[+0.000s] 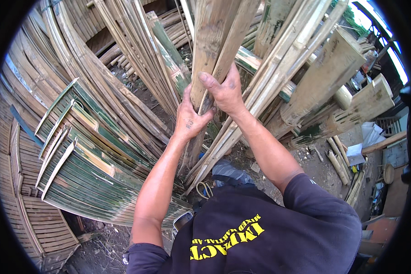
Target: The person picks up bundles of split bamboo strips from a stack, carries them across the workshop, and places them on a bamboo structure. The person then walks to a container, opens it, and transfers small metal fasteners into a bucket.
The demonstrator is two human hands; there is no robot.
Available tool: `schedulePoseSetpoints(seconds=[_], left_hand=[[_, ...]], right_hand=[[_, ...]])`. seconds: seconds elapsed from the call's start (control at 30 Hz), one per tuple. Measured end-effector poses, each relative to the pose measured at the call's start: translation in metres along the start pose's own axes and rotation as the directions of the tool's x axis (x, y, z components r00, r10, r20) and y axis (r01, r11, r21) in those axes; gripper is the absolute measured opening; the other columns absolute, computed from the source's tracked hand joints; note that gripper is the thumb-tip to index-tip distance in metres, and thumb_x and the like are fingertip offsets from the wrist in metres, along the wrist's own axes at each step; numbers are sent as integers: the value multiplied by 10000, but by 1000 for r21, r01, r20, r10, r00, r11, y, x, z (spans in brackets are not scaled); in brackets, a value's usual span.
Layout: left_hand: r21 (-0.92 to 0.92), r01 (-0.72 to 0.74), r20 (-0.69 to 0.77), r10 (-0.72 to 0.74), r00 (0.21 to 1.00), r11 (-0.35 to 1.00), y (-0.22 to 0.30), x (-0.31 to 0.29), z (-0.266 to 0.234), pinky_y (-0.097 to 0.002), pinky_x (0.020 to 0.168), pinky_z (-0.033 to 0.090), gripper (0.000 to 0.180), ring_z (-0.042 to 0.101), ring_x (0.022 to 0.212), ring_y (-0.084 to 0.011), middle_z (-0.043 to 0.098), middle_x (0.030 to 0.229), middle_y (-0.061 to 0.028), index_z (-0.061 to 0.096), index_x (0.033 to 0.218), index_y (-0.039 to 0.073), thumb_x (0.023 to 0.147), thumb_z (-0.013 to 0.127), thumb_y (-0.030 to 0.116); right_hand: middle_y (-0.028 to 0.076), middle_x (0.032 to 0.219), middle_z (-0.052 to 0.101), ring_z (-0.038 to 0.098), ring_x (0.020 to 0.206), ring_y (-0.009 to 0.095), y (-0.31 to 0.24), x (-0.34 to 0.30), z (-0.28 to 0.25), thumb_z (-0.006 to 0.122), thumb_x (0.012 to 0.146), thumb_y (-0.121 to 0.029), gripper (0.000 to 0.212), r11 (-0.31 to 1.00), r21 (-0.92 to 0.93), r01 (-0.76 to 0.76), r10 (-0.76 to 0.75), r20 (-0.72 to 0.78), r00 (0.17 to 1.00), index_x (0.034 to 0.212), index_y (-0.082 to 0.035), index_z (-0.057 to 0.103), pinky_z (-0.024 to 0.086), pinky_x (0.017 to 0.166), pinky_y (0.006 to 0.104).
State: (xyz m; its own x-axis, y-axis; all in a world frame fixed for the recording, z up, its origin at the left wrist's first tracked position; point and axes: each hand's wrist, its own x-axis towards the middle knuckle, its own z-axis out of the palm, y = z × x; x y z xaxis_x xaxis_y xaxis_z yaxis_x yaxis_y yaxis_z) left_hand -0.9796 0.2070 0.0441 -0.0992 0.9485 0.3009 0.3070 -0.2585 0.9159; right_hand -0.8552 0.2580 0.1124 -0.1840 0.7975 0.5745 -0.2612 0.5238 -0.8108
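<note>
Upright in front of me stand wide brown bamboo slats [210,41], pressed together and running out past the upper edge. My left hand [192,118] is closed around their lower part, its thumb on the near side. A little higher, my right hand [226,91] grips the right-hand slat, thumb laid across the front. The fingers behind the slats are partly hidden. Just right of my right hand leans a bundle of thin pale bamboo strips [278,68]. Left of my hands more long bamboo strips [137,50] lean in a bunch.
Green slatted bamboo panels [96,173] stack at the left, beside brown slatted panels [45,223]. Thick bamboo or wooden posts [324,77] slant at the right. Short bamboo pieces [338,160] and a white bag [372,134] lie beyond. Scraps litter the dirt ground [109,246].
</note>
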Motion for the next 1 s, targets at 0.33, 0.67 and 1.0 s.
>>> schedulePoseSetpoints(seconds=[0.33,0.67,1.0], left_hand=[[39,64,291,-72,954,997,-111,-32,85,-412,1097,404,1096,536,1296,-338,548,1377,-256,163,1522,-5,708,854,242],[41,77,476,-87,875,996,-137,11,125,-421,1191,299,1369,385,1421,-365,388,1522,-263,60,1572,37,582,966,308],[-158,196,327,-136,935,968,-185,-2,150,-398,1092,417,1145,584,1259,-268,648,1279,-191,377,1484,38,549,960,349]], right_hand=[[186,1493,392,398,1392,316,20,-137,-138,743,799,-611,1032,639,-754,-152,-221,-370,902,1522,-34,287,402,1080,481],[200,1580,316,331,1451,305,145,-189,-226,844,711,-584,1214,707,-330,-625,652,-39,758,1563,-19,191,276,1197,414],[127,1390,550,488,1299,234,199,-208,-204,837,813,-286,783,703,146,-696,711,-139,689,1429,14,459,365,1116,382]])
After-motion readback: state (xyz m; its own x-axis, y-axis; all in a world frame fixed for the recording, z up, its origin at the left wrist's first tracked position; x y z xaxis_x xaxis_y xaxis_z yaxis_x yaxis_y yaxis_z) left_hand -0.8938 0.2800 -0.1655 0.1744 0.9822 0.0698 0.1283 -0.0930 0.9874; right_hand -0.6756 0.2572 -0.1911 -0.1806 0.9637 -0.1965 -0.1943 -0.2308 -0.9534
